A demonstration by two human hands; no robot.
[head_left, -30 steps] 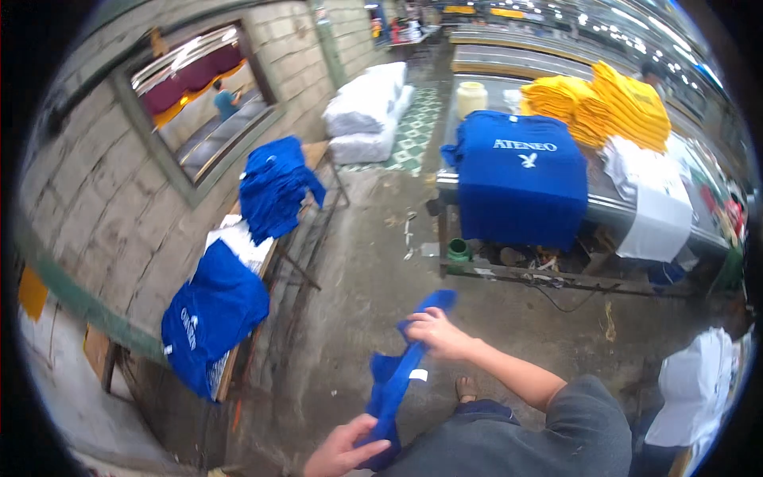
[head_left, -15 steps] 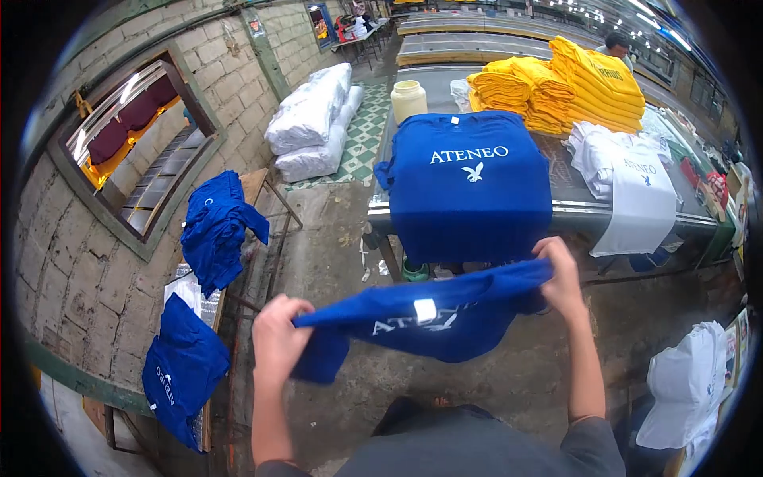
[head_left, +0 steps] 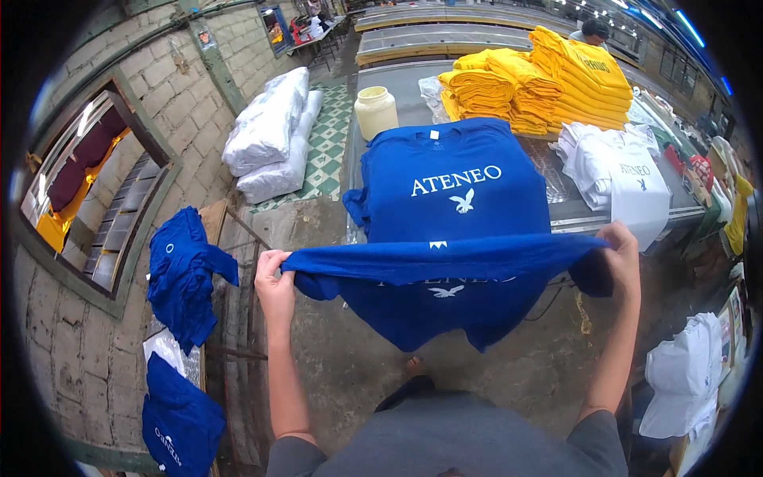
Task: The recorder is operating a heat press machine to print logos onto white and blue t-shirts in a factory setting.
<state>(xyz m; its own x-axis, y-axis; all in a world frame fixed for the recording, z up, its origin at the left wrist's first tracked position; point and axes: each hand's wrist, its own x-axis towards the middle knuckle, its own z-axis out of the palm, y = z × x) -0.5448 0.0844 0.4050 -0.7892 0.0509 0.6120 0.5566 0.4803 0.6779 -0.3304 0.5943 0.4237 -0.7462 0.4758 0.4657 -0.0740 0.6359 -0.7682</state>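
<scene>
A blue T-shirt [head_left: 429,306] with white lettering and a bird print hangs stretched between my hands. My left hand [head_left: 275,278] is closed on its left end, and my right hand [head_left: 620,258] grips the right end. The top edge runs taut, sagging slightly toward the middle. Just beyond it, a pile of matching blue T-shirts [head_left: 457,191] lies on the table with its print face up, its front part hidden behind the held shirt. My right hand is close to the white T-shirts [head_left: 636,191] at the table's edge.
Stacked yellow shirts [head_left: 548,87] and a cream plastic jar [head_left: 376,111] stand farther back on the table. At left, a bench holds blue shirts [head_left: 183,270]. White bundles [head_left: 270,135] lie by the block wall. More white garments [head_left: 683,374] hang at lower right. Another person stands at the far right.
The held shirt has risen and been pulled wider, its top edge now straighter. My right hand has moved right and up; my left hand has risen slightly. The view has shifted a little.
</scene>
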